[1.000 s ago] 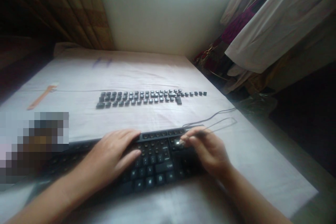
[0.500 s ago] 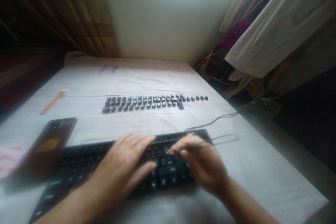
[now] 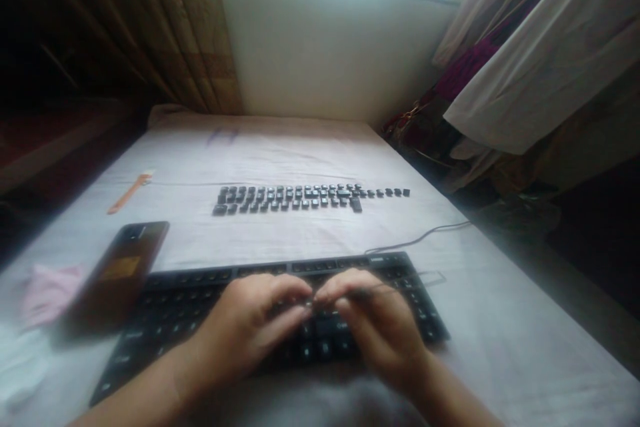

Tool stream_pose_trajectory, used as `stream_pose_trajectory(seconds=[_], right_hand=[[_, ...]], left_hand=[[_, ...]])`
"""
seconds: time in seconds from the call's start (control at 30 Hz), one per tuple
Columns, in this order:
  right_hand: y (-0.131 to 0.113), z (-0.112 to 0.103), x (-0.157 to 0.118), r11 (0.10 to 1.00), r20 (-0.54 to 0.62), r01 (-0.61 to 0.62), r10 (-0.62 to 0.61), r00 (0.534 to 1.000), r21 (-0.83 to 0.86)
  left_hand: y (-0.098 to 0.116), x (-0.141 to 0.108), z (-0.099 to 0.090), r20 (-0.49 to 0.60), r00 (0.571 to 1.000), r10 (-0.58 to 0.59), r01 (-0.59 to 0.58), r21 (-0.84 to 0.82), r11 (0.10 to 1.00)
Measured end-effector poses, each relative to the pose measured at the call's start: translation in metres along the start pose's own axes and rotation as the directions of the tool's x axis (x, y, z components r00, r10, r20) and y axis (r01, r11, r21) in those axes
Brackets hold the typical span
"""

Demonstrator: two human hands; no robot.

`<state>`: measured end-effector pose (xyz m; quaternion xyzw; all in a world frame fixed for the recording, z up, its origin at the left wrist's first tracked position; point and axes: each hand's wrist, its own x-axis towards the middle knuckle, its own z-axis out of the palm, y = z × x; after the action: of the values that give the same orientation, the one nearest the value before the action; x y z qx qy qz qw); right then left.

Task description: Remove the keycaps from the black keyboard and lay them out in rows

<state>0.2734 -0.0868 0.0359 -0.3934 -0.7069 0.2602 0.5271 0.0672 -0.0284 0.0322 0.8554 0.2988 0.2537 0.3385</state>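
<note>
A black keyboard [image 3: 195, 293] lies on the cloth-covered surface under both hands. Over its middle, my left hand [image 3: 255, 320] has thumb and fingertips drawn together around something too small to make out. Close against those fingertips is my right hand [image 3: 377, 313], its fingers closed on a thin wire tool [image 3: 425, 277] whose looped end sticks out to the right. Beyond the keyboard, several loose black keycaps [image 3: 285, 197] stand in rows. What lies directly beneath the fingertips is hidden and blurred.
A dark phone [image 3: 120, 270] lies left of the keyboard, beside a pink cloth [image 3: 50, 293]. Farther back is an orange strip [image 3: 129, 195]. The keyboard cable [image 3: 420, 238] runs to the right edge. Curtains and hanging cloths flank the wall.
My left hand's fingers have come together and met the right fingertips above the keys. The right hand has shifted slightly left over the keyboard. The view has turned a little left.
</note>
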Motion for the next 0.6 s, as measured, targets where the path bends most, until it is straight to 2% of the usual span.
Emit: stream_pose_trajectory(seconds=[0.17,0.27,0.37,0.47,0.6], right_hand=[[-0.0002,-0.0041,0.0006,0.999,-0.001,-0.047,0.047,0.999,0.02],[-0.0018,-0.0076,0.0004,0.993,-0.038,-0.116,0.117,0.992,0.029],[-0.0005,-0.0094,-0.0013,0.976,-0.033,-0.196,0.2,0.979,0.097],[0.0028,-0.0091,-0.0035,0.962,-0.021,-0.226,0.232,0.973,0.15],[0.0027,-0.01,-0.0026,0.967,0.011,-0.241,0.241,0.971,0.077]], left_hand=[[-0.0039,-0.0007,0.0037,-0.046,0.999,0.023,-0.022,0.021,1.0],[-0.0053,-0.0019,0.004,-0.093,0.995,0.026,-0.023,0.034,0.999],[-0.006,-0.0027,0.0039,-0.105,0.994,0.015,-0.013,0.027,1.0],[-0.006,-0.003,0.0045,-0.101,0.995,0.006,-0.003,0.022,1.0],[-0.0042,-0.0033,0.0061,-0.116,0.993,-0.007,0.006,-0.005,1.0]])
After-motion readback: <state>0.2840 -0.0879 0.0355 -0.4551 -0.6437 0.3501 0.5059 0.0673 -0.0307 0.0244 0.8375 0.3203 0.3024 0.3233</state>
